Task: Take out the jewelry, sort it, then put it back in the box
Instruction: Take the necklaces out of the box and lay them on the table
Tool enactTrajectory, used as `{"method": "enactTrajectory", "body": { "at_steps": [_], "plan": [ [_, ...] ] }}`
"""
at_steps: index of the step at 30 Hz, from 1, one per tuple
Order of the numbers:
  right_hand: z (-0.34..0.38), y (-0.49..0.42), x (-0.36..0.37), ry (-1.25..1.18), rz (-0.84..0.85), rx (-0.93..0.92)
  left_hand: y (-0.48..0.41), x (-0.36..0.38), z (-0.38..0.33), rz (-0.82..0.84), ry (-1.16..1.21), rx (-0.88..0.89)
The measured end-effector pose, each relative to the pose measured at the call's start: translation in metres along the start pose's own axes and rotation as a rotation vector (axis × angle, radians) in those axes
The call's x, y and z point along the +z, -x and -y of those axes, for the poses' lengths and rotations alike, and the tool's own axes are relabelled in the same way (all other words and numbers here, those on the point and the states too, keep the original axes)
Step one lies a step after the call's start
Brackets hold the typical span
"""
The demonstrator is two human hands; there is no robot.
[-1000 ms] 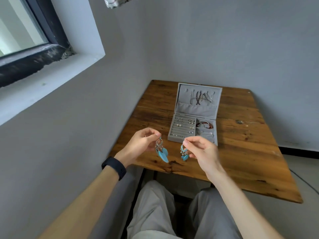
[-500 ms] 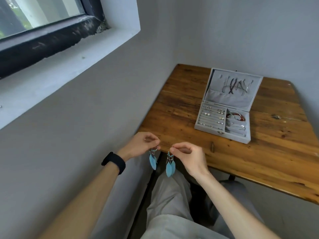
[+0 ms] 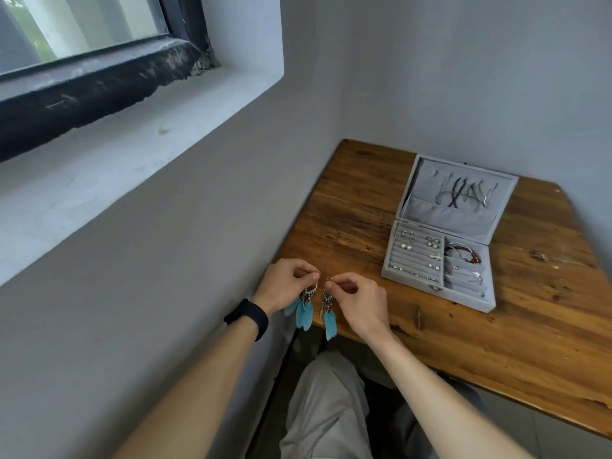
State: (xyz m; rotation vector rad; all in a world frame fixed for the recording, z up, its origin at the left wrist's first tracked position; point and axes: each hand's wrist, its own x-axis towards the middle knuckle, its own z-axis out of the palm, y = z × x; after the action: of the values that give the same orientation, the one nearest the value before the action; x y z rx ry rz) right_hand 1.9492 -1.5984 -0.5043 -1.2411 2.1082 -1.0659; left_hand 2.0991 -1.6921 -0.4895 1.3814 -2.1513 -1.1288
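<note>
Noted jewelry box [image 3: 437, 294] open near the table's [image 3: 496, 342] far edge, lid [image 3: 427, 213] upright. Logged necklaces [image 3: 463, 193] hung inside the lid, small studs [image 3: 417, 250] seated in the slotted left compartment, and a red bracelet [image 3: 462, 253] in the right rear compartment. Found two blue feather earrings out of the box, dangling side by side at the table's near left corner. Saw left earring [image 3: 303, 309] pinched by left hand [image 3: 284, 286] and right earring [image 3: 329, 316] pinched at its hook by right hand [image 3: 357, 303], both well apart from the box. Recorded black wristband [image 3: 246, 318] on left wrist.
</note>
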Motion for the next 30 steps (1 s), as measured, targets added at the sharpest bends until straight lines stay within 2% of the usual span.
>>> {"method": "enactTrajectory", "body": {
  "at_steps": [9,15,18,22,25,30],
  "plan": [
    [-0.011,-0.024,0.002,0.284,-0.105,-0.039,-0.026,0.010,0.010,-0.121,-0.107,0.081],
    [-0.012,-0.029,0.006,0.347,-0.134,-0.046,-0.034,0.014,0.009,-0.133,-0.214,0.073],
    [-0.014,-0.030,0.006,0.355,-0.141,-0.061,-0.036,0.014,0.009,-0.134,-0.188,0.078],
    [-0.019,-0.021,0.000,0.247,-0.152,-0.087,-0.025,0.010,0.012,-0.160,-0.129,0.095],
    [-0.024,-0.007,-0.001,0.235,-0.152,-0.156,-0.009,0.011,0.017,-0.202,-0.219,0.142],
    [-0.030,0.006,0.012,0.357,-0.178,-0.223,0.007,0.018,0.025,-0.226,-0.349,0.183]
  ]
}}
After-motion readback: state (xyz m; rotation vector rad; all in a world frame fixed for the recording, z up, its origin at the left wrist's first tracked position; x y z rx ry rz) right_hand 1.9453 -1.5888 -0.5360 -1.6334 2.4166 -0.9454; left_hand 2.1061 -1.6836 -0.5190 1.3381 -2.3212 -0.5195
